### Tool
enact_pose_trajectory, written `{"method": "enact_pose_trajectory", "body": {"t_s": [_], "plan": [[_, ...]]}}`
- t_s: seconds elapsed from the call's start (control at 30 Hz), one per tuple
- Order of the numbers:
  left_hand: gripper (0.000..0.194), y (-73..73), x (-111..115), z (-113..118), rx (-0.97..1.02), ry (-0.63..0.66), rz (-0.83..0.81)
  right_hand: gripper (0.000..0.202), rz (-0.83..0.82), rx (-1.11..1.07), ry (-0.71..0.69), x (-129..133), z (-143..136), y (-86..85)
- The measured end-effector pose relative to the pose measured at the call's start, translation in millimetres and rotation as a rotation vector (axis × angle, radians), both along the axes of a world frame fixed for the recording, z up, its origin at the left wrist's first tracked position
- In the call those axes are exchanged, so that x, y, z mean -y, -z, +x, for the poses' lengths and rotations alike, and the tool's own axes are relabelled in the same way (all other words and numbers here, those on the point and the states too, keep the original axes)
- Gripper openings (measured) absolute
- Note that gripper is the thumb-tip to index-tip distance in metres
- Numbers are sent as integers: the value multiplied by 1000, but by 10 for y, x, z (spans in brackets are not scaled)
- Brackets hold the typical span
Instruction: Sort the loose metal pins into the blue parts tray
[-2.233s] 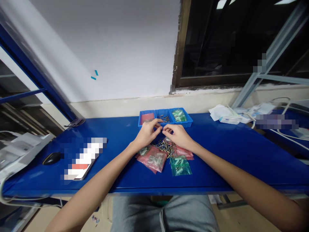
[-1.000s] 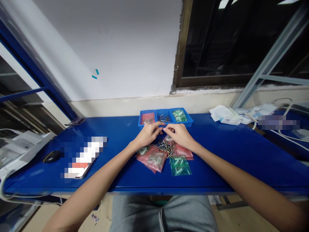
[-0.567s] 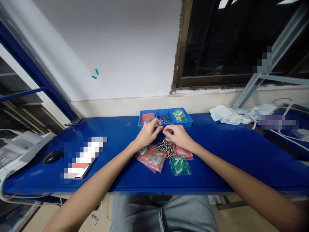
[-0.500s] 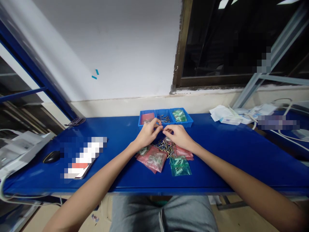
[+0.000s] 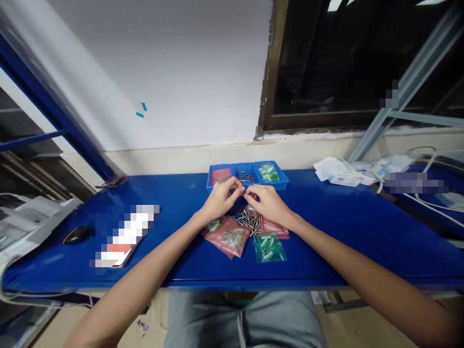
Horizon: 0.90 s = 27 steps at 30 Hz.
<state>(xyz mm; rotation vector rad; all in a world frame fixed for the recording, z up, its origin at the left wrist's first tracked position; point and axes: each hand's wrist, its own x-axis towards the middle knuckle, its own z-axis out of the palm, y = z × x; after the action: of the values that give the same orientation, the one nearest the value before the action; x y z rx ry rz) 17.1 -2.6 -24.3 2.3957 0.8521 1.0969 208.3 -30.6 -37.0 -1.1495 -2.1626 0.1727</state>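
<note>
Fingertips nearly touching, my left hand (image 5: 222, 199) and my right hand (image 5: 268, 202) are both pinched closed just in front of three joined blue bins (image 5: 284, 185). Whatever lies between the fingers is too small to make out. Below them is a pile of thin metal pieces (image 5: 246, 221). Pink bags with small parts (image 5: 232, 237) lie around the pile, and a green bag (image 5: 270, 248) is in front of it. The left bin holds a pink bag (image 5: 221, 175), the middle one metal pieces (image 5: 245, 177), the right one green bags (image 5: 268, 172).
On the left of the blue table (image 5: 174, 261) are a black mouse (image 5: 77, 235) and a partly blurred phone-like object (image 5: 126, 237). White crumpled packaging (image 5: 337, 171) and cables lie at the back right. A wall stands behind the table.
The fingertips of both hands have come slightly closer together. The view has shifted a little; the bags, pile and bins lie as before.
</note>
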Motion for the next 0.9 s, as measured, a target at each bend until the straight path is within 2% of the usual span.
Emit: {"method": "enact_pose_trajectory", "body": {"t_s": [0.13,0.3,0.47,0.6,0.7,0.8,0.9], "plan": [[21,-23,-17,-24,47,-5,-12,19,112,125,29,-4,43,-55],[21,-21,-75,-71,59,-90,35,24,311,285,200,-231,123,-205],[17,0,-128,-135,-47,-85,114,26,327,430,293,-492,129,-314],[20,-39,-135,-184,-198,-60,186,25,288,349,198,-359,155,-282],[23,-98,-133,-216,-343,-14,189,22,163,235,81,-176,186,-202],[23,-168,-145,-251,-475,39,91,18,47,224,-10,-70,185,-131],[21,-234,-176,-299,-564,115,-80,14,-2,264,-53,-32,149,-103]]}}
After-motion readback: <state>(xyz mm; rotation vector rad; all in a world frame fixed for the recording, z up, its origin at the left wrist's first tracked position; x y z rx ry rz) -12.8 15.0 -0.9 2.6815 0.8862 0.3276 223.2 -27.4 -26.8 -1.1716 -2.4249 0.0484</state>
